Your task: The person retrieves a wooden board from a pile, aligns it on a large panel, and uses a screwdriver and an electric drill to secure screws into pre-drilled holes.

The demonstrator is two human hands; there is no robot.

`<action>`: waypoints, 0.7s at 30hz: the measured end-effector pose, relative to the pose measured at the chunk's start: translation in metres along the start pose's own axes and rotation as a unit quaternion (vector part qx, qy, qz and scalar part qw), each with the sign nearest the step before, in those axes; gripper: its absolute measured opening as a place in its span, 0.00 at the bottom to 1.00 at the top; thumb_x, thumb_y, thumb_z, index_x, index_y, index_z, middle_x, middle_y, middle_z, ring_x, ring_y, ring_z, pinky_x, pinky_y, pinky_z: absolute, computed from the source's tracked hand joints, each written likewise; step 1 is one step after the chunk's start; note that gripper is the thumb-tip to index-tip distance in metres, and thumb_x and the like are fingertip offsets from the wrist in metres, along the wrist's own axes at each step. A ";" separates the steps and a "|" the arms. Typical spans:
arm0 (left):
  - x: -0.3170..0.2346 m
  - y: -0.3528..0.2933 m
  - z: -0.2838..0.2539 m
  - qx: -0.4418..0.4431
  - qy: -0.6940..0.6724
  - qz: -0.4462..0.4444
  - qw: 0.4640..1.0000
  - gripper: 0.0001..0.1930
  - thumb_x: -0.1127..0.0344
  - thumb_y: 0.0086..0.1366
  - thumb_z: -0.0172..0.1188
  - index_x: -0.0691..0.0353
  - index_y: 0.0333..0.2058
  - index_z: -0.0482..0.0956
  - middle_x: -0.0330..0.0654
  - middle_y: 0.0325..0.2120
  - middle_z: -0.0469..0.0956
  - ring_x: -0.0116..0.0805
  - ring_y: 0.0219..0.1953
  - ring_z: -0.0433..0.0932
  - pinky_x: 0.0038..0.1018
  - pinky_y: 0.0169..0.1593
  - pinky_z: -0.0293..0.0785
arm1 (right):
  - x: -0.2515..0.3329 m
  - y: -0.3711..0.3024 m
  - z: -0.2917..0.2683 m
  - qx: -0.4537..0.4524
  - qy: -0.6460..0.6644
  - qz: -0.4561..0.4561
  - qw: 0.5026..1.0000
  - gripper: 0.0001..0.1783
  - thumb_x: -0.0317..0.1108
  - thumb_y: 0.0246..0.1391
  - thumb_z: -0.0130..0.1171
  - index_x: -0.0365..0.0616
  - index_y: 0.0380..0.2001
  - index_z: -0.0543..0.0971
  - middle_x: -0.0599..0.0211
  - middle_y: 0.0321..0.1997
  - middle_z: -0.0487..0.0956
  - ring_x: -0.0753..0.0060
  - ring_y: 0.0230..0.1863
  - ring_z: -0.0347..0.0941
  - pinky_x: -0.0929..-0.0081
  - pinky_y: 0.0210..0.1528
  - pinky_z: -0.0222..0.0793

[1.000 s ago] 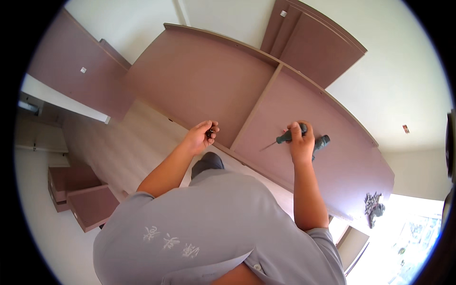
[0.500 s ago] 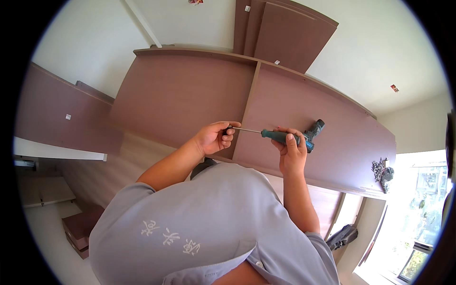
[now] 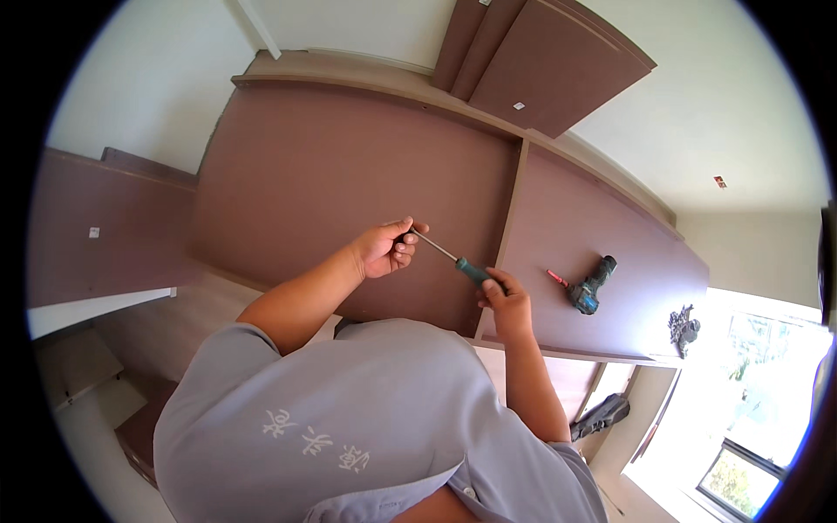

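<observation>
- A grey short-sleeved shirt [image 3: 349, 418] fills the lower middle of the frame; the cloth is plain and smooth, with soft folds toward the lower edge;
- pale embroidered characters sit on the shirt's chest, lower left of centre; they are light on the grey;
- a collar edge with a small pale button shows at the bottom centre;
- both sleeves end above the elbow; the forearms below them are bare;
- the left hand [image 3: 386, 250] and right hand [image 3: 504, 301], at mid-frame, wear no gloves; no watch or ring can be seen.
</observation>
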State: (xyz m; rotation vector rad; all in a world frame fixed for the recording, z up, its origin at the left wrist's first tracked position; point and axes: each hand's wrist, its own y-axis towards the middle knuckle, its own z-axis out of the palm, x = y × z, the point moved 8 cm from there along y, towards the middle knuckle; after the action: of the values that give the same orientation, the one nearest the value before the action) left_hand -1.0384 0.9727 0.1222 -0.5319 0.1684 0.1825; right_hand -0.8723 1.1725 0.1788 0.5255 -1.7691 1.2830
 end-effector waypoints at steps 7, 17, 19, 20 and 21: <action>-0.049 0.112 -0.015 -0.061 0.137 -0.006 0.989 0.20 0.46 0.78 0.53 0.57 0.44 0.79 0.25 0.24 0.66 0.15 0.22 0.62 0.16 0.26 0.60 | 0.002 0.051 0.044 0.004 -0.254 -0.007 0.967 0.21 0.41 0.65 0.63 0.38 0.54 0.80 0.62 0.41 0.83 0.71 0.40 0.80 0.69 0.45 0.75; -0.085 0.294 0.038 -0.009 0.236 -0.120 0.964 0.23 0.42 0.74 0.58 0.58 0.43 0.82 0.24 0.21 0.62 0.17 0.21 0.59 0.18 0.23 0.56 | 0.003 0.177 0.049 -0.067 0.269 0.115 0.954 0.13 0.36 0.70 0.56 0.41 0.51 0.77 0.62 0.42 0.81 0.64 0.39 0.80 0.65 0.43 0.77; -0.092 0.319 0.036 -0.026 0.297 -0.129 0.946 0.24 0.40 0.75 0.56 0.57 0.42 0.82 0.25 0.21 0.61 0.19 0.21 0.57 0.20 0.24 0.55 | 0.012 0.192 0.045 -0.104 0.312 0.118 0.937 0.10 0.37 0.70 0.56 0.43 0.47 0.77 0.62 0.40 0.81 0.64 0.37 0.79 0.66 0.40 0.77; -0.094 0.330 0.037 -0.032 0.324 -0.130 0.937 0.24 0.40 0.75 0.55 0.57 0.42 0.82 0.25 0.21 0.61 0.19 0.21 0.57 0.19 0.24 0.55 | 0.015 0.199 0.043 -0.127 0.327 0.126 0.928 0.09 0.37 0.70 0.55 0.43 0.45 0.77 0.63 0.39 0.81 0.64 0.37 0.79 0.66 0.38 0.77; -0.096 0.342 0.035 -0.039 0.348 -0.129 0.928 0.24 0.39 0.75 0.55 0.57 0.42 0.82 0.25 0.21 0.61 0.20 0.22 0.57 0.19 0.24 0.55 | 0.017 0.206 0.042 -0.148 0.339 0.133 0.919 0.08 0.37 0.70 0.55 0.44 0.43 0.77 0.63 0.39 0.80 0.64 0.36 0.79 0.66 0.37 0.76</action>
State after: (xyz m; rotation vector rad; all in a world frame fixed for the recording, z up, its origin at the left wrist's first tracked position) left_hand -1.2008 1.2673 0.0050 -0.6776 0.7820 -0.2683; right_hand -1.0513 1.2156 0.0764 -0.3228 -1.4147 1.1527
